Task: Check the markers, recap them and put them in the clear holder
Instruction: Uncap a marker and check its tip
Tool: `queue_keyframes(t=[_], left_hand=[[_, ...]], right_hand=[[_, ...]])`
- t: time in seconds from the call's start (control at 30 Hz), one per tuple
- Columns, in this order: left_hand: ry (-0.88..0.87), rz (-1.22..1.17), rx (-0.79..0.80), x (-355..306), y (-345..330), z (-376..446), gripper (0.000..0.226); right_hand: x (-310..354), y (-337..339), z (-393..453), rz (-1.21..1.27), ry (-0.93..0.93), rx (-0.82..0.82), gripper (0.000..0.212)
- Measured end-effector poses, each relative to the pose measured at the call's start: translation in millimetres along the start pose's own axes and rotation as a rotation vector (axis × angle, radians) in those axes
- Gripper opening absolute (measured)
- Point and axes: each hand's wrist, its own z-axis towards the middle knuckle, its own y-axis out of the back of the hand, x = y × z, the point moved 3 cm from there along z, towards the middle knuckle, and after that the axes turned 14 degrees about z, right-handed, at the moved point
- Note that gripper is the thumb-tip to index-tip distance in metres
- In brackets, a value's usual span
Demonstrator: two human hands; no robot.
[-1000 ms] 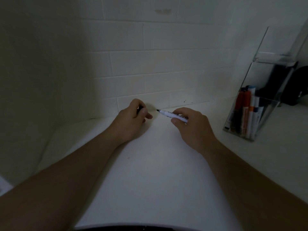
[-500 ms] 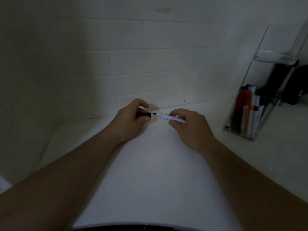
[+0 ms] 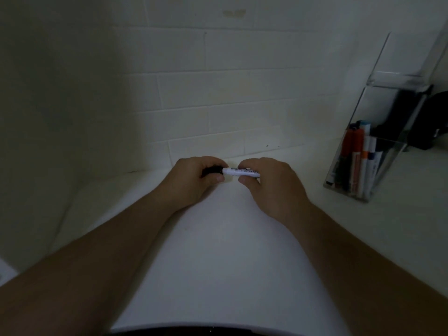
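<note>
A white marker (image 3: 238,172) lies level between my two hands, just above the white counter near the tiled wall. My right hand (image 3: 269,185) grips its barrel. My left hand (image 3: 194,181) pinches the black cap (image 3: 212,170), which sits over the marker's tip end so that the tip is hidden. At the right stands the clear holder (image 3: 378,132), leaning back, with several capped markers (image 3: 358,161) upright in its lower pocket, orange, dark and white ones among them.
The white counter (image 3: 218,251) runs from me to the tiled wall (image 3: 218,105) and on to the right past the holder. A dark object (image 3: 434,122) sits behind the holder at the far right. A dark edge shows at the bottom.
My hands have come together: the black cap in my left hand met the marker's exposed tip and now covers it. The holder and its markers have not moved.
</note>
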Motion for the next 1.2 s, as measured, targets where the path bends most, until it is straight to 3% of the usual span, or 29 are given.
queue_keyframes(t=[0.2,0.43,0.57,0.77,0.83,0.93,1.0,1.1,1.2], left_hand=[[-0.096,0.241,0.041,-4.0,-13.5,3.9,0.016],[-0.169,0.266,0.081,-14.4,-12.6,0.2,0.023],[-0.171,0.293,0.047,-12.8,-10.9,2.2,0.025],[-0.186,0.329,0.025,-9.3,-14.1,0.2,0.026],[-0.184,0.290,0.031,-10.6,-16.7,-1.5,0.026],[-0.176,0.237,0.055,-18.8,-16.5,-2.7,0.027],[-0.098,0.081,0.001,-20.8,-7.8,-2.4,0.024],[0.063,-0.181,-0.075,-24.8,3.2,-4.8,0.014],[0.015,-0.185,-0.084,-48.0,1.2,-7.7,0.009]], right_hand=[[1.0,2.4,0.4,-0.088,0.023,-0.004,0.021],[3.2,8.0,1.2,-0.078,0.066,0.027,0.025],[8.6,8.4,0.5,-0.044,0.032,0.008,0.015],[7.1,4.0,-1.2,0.054,-0.038,0.058,0.017],[4.6,2.0,-1.7,0.081,-0.069,0.080,0.016],[11.3,1.6,-3.2,-0.256,-0.010,0.089,0.028],[21.4,5.5,0.1,-0.355,0.035,0.081,0.029],[28.8,23.9,6.3,-0.110,-0.005,0.081,0.029],[34.0,71.6,6.9,0.127,-0.002,-0.086,0.015]])
